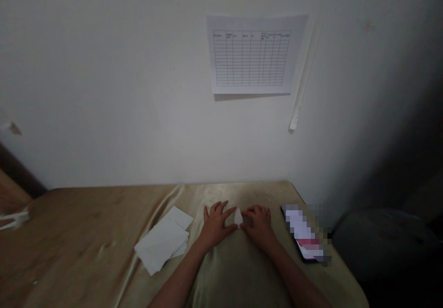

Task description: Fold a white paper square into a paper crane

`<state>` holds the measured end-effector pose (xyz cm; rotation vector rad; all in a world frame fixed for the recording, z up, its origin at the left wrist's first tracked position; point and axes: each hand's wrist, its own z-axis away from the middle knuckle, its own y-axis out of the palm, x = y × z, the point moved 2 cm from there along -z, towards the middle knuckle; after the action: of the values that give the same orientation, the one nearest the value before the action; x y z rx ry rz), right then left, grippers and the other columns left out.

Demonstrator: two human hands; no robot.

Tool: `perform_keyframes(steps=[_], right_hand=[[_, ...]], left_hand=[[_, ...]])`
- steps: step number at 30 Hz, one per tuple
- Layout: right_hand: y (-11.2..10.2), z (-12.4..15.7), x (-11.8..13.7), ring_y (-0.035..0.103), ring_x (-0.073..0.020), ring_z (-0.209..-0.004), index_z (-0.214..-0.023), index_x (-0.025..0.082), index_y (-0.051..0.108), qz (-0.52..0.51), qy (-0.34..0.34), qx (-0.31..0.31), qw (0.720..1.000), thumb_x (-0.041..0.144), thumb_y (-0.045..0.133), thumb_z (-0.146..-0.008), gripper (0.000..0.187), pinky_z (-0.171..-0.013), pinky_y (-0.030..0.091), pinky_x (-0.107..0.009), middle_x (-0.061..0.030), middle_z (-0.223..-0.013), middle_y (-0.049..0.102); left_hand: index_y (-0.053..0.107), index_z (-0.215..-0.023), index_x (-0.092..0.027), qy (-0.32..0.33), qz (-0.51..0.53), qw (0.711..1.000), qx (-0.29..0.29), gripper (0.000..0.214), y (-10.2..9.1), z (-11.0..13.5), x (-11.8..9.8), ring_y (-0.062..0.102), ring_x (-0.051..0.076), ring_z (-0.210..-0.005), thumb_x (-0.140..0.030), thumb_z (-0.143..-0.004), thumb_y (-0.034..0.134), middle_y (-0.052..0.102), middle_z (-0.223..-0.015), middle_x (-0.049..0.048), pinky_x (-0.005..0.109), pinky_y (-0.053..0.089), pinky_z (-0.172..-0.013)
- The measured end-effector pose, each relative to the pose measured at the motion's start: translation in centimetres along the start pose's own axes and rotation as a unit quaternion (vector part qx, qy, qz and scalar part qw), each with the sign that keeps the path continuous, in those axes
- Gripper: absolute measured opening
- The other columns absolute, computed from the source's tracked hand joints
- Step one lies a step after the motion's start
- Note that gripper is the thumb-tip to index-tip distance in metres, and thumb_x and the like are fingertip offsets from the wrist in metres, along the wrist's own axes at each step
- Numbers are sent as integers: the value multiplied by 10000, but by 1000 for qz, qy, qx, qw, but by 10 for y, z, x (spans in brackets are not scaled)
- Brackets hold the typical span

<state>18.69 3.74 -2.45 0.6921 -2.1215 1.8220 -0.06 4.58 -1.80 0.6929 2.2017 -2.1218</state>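
Note:
A small piece of folded white paper (pixel 238 217), pointed at its top, lies on the cloth between my two hands. My left hand (pixel 216 222) has its forefinger at the paper's tip and its thumb at the lower end, while the other fingers are spread. From the other side, my right hand (pixel 256 225) touches the paper's right edge with thumb and forefinger, its remaining fingers bent. Left of my left hand is a loose pile of white paper sheets (pixel 164 239), overlapping at different angles.
A shiny gold-brown cloth (pixel 238 271) covers the table, which meets a pale wall (pixel 121 91). To the right lies a phone (pixel 304 234), its screen blurred out. A printed table sheet (pixel 252 56) hangs on the wall beside a white strip (pixel 302 82).

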Motion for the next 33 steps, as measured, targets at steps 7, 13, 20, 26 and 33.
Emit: perform_keyframes(steps=[7,13,20,26,33], right_hand=[[-3,-16,0,465,-298,-1215,-1098,333,714,23,2,9,1000,327,708,-800,298,-1085,202,-485,-58,-1193,651],[-6,-37,-7,458,-295,-1231,-1095,334,715,42,-3,18,999,278,692,-815,287,-1096,171,-504,-50,-1206,648],[3,-37,-15,481,-261,-1198,-1096,328,717,16,11,-11,1000,273,689,-817,286,-1084,200,-455,-37,-1197,659],[10,-35,-19,498,-260,-1180,-1061,322,723,-4,7,-47,999,266,690,-806,263,-1099,185,-461,-23,-1162,683],[13,-39,-24,527,-253,-1149,-966,263,722,-32,6,-64,997,245,693,-769,200,-1063,250,-397,-32,-1092,698]], left_hand=[[591,-1261,-498,-20,29,999,-10,449,4,-15,-2,287,317,-1432,-519,-818,665,383,-1552,-17,700,44,-1137],[660,-1207,-432,-37,46,998,-20,414,3,-36,-7,315,309,-1416,-549,-811,652,441,-1512,3,649,55,-1164],[694,-1134,-441,-33,77,996,-35,357,10,-45,0,334,303,-1399,-560,-797,670,500,-1465,-21,660,43,-1158],[717,-1090,-424,-34,93,994,-54,305,13,-44,2,359,299,-1382,-523,-802,688,531,-1432,-21,650,44,-1159],[705,-1062,-428,-35,103,992,-64,278,13,-44,2,394,278,-1352,-489,-791,710,560,-1392,-34,659,48,-1149]])
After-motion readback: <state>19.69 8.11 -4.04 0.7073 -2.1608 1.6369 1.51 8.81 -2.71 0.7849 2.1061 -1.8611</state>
